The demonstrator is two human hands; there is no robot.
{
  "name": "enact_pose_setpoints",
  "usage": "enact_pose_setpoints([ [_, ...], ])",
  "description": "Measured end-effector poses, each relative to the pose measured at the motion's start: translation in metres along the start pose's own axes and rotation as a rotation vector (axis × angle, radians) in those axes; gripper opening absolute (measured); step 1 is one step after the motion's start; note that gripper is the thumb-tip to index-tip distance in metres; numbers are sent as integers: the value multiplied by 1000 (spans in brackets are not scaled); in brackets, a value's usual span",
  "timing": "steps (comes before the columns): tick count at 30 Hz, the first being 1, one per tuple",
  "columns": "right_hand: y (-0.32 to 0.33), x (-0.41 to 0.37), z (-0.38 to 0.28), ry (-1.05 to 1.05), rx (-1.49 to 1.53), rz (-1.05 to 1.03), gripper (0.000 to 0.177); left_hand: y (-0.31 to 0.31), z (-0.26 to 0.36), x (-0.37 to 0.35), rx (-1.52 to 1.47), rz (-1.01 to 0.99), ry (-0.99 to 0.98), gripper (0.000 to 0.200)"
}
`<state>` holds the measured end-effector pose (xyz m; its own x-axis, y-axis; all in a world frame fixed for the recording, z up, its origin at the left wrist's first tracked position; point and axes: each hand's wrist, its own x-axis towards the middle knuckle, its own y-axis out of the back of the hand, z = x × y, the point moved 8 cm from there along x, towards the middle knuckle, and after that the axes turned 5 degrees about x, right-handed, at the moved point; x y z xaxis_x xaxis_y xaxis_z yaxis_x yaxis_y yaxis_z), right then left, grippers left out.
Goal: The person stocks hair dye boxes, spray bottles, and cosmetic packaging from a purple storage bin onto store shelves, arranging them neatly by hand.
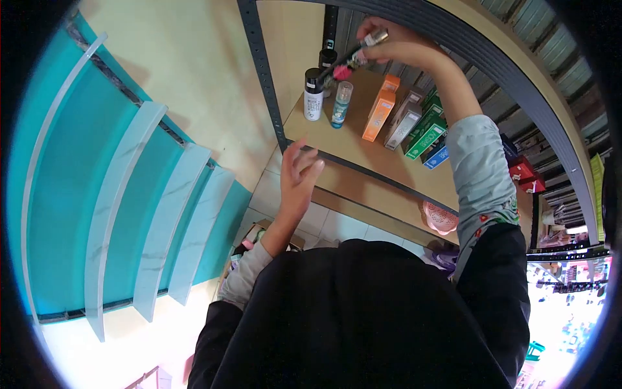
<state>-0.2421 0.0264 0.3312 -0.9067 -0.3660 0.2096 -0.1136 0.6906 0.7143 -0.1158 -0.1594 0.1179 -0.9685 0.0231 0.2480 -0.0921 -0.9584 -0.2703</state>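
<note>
My right hand (396,47) reaches up over the shelf and is closed around a slim dark bottle (355,58) with a gold-coloured end and a pink patch. The bottle tilts down to the left, towards a white spray can with a black cap (313,97). Another dark-topped container (328,58) stands behind that can, and a clear blue-green bottle (341,105) is just right of it. My left hand (298,178) is raised in front of the shelf's near edge, with its fingers apart and nothing in them.
Orange boxes (380,113), white boxes (404,123), green boxes (426,133) and a blue box (435,154) line the shelf board (350,146). A pink basket (440,217) sits lower down. Teal wall shelving (116,188) is at left; a dark metal post (264,78) borders the shelf.
</note>
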Motion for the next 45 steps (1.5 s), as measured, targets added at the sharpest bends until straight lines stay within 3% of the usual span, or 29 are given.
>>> enact_pose_setpoints([
  [1,7,5,10,-5,-25,101,31,5,-7,-9,20,-11,34,56],
  [4,6,27,24,89,-466,200,36,21,-26,-31,45,-32,94,55],
  [13,-85,95,147,-188,-803,-227,33,77,-43,-77,169,93,178,51],
  [16,-94,93,169,-329,-713,-195,36,96,-47,-88,180,144,197,51],
  [19,-111,103,191,-353,-828,-296,42,110,-45,-97,211,183,218,51],
  [22,-106,102,203,-377,-758,-185,47,118,-44,-103,231,211,236,50],
  [25,-111,109,217,-459,-719,-322,50,121,-42,-103,239,218,239,50],
  [31,-114,118,232,-306,-689,-281,47,119,-49,-100,232,205,244,51],
  [34,-111,107,224,-402,-713,-339,43,115,-50,-97,236,195,264,51],
  [40,-109,98,212,-392,-706,-318,30,109,-53,-95,234,165,276,52],
  [45,-110,97,210,-380,-571,-291,35,105,-55,-94,222,161,276,52],
])
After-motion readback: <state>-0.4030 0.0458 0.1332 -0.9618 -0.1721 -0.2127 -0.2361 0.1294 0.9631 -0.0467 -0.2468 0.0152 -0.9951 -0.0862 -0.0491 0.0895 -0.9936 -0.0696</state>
